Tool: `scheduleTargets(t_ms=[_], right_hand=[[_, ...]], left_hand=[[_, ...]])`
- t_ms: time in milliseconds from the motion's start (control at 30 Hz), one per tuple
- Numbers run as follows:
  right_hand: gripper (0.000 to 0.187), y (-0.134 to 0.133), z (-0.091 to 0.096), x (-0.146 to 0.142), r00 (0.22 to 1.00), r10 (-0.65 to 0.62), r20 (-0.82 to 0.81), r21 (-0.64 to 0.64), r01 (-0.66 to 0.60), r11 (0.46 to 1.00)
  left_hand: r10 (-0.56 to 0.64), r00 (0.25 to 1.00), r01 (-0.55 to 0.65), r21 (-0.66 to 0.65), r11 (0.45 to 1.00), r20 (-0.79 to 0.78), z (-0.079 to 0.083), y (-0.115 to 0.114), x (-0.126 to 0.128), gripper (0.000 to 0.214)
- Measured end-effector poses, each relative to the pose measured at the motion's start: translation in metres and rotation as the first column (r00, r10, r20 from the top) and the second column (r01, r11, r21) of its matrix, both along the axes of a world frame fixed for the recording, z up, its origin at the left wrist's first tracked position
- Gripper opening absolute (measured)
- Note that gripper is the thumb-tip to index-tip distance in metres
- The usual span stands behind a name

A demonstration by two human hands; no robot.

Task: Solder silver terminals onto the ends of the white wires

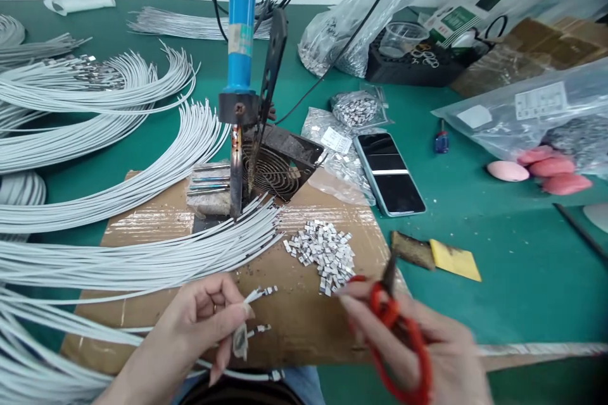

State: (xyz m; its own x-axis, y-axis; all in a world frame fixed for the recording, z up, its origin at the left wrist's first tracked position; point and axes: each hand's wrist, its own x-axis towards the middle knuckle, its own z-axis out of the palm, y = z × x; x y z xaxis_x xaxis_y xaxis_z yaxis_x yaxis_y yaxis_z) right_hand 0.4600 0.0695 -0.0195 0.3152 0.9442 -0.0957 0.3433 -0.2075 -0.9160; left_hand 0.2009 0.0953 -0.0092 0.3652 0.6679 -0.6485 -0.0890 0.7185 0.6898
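My left hand [199, 323] is closed, thumb against fingers, on white cables [254, 295] whose ends carry small metal connectors. A translucent scrap [240, 342] shows at its lower fingers; I cannot tell whether it is worn or held. Another cable with a connector [275, 376] passes below this hand. My right hand [427, 342] is wrapped round red-handled scissors [387, 310], their dark blades pointing away from me; the hand is slightly blurred. Between and beyond both hands, a pile of small white and metal connectors [327, 253] lies on the cardboard [304, 323].
A blue soldering iron [241, 31] stands point down in a holder above a row of white cables [190, 259]. Behind it lies a fan [273, 168]. Cable bundles [95, 126] fill the left side. A phone [390, 174], sponge [455, 259] and screwdriver [441, 140] lie to the right.
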Motion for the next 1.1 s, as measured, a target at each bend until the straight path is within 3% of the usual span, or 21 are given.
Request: scheduleTargets(t_ms=[67, 167, 333, 567, 633, 733, 833, 967, 1100], right_hand=[[0.015, 0.004, 0.006, -0.043, 0.987, 0.035, -0.157, -0.023, -0.039, 0.999], [0.009, 0.011, 0.011, -0.075, 0.960, 0.106, -0.258, 0.032, -0.101, 0.994], [0.009, 0.016, 0.010, -0.090, 0.936, 0.151, -0.319, 0.071, -0.135, 0.988], [0.013, 0.020, 0.014, -0.098, 0.898, 0.249, -0.362, 0.056, -0.246, 0.968], [0.020, 0.020, 0.013, -0.095, 0.917, 0.272, -0.292, 0.051, -0.269, 0.962], [0.034, 0.017, 0.009, -0.087, 0.945, 0.323, -0.055, 0.052, -0.320, 0.946], [0.037, 0.015, 0.005, -0.076, 0.897, 0.427, 0.115, 0.010, -0.431, 0.902], [0.039, 0.014, 0.000, -0.068, 0.812, 0.559, 0.167, -0.021, -0.564, 0.826], [0.034, 0.016, -0.002, -0.068, 0.785, 0.599, 0.158, -0.044, -0.601, 0.798]], left_hand=[[0.106, 0.992, -0.102, -0.062, 0.993, 0.071, 0.002, 0.001, -0.002, 0.040], [0.219, 0.960, -0.196, -0.144, 0.970, 0.172, 0.001, 0.001, -0.006, 0.033], [0.241, 0.936, -0.197, -0.183, 0.963, 0.257, -0.002, 0.000, -0.008, 0.029], [0.248, 0.953, -0.217, -0.179, 0.960, 0.175, 0.002, -0.002, -0.006, 0.033], [0.239, 0.960, -0.212, -0.178, 0.961, 0.147, 0.004, -0.003, -0.005, 0.035], [0.241, 0.967, -0.226, -0.163, 0.960, 0.083, 0.008, -0.003, -0.003, 0.039], [0.243, 0.970, -0.239, -0.121, 0.964, 0.022, 0.013, -0.003, 0.000, 0.042], [0.228, 0.974, -0.225, -0.086, 0.971, 0.021, 0.019, -0.003, 0.004, 0.045], [0.207, 0.978, -0.204, -0.076, 0.976, 0.032, 0.021, -0.004, 0.004, 0.045]])
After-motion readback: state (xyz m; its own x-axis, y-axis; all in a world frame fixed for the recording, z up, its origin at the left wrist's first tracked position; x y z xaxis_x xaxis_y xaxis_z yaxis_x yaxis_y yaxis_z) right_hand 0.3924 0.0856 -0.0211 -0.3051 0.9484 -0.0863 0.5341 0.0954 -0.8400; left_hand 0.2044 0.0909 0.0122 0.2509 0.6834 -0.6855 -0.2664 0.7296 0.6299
